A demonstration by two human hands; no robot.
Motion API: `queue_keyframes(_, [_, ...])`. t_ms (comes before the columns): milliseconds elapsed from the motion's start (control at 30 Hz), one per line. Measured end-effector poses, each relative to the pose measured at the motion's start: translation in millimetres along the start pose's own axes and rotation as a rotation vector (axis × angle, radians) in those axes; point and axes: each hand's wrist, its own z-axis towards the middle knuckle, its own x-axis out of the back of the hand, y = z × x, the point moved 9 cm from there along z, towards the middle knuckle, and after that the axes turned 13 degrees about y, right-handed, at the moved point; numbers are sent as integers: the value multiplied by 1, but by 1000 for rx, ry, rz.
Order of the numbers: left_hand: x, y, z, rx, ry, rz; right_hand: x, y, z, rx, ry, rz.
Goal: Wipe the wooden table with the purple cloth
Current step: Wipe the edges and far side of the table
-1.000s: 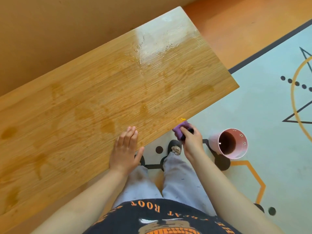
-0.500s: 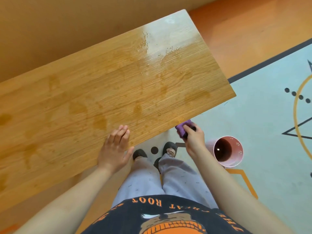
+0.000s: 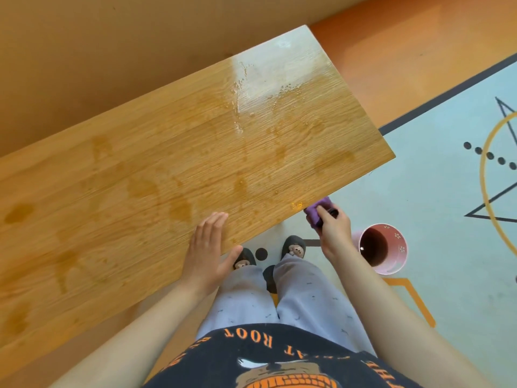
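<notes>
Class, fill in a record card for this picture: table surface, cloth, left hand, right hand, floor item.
Table surface: wooden table with damp patches and droplets, glare at the far end.
Cloth: purple cloth, bunched, at the table's near edge.
Left hand: left hand flat on the table, fingers straight.
Right hand: right hand grips the cloth.
Floor item: pink cup, upright on the patterned mat, right of the feet.
</notes>
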Motion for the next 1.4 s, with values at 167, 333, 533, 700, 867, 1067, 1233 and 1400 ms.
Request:
queue_keyframes(167, [0,92,49,-63,117,-196,3,1,3,-16,33,-44])
queue_keyframes(333, [-47,142,104,-19,41,-72,10,-7,13,-63,10,-46])
queue_keyframes(533, [-74,147,108,66,57,103,55,-91,98,27,85,-7])
queue_keyframes(700, [-71,151,115,127,136,161,74,-107,144,10,131,21])
queue_keyframes(867, [-73,151,117,213,204,143,52,-64,108,-85,-50,-36])
queue_keyframes(1067, [-77,148,115,231,201,143,81,-143,151,92,-2,-35])
queue_keyframes(1233, [-53,166,135,358,347,-64,76,-213,189,277,-226,-353])
queue_keyframes(1400, [-59,223,236,235,262,-117,50,-222,184,308,-500,-651])
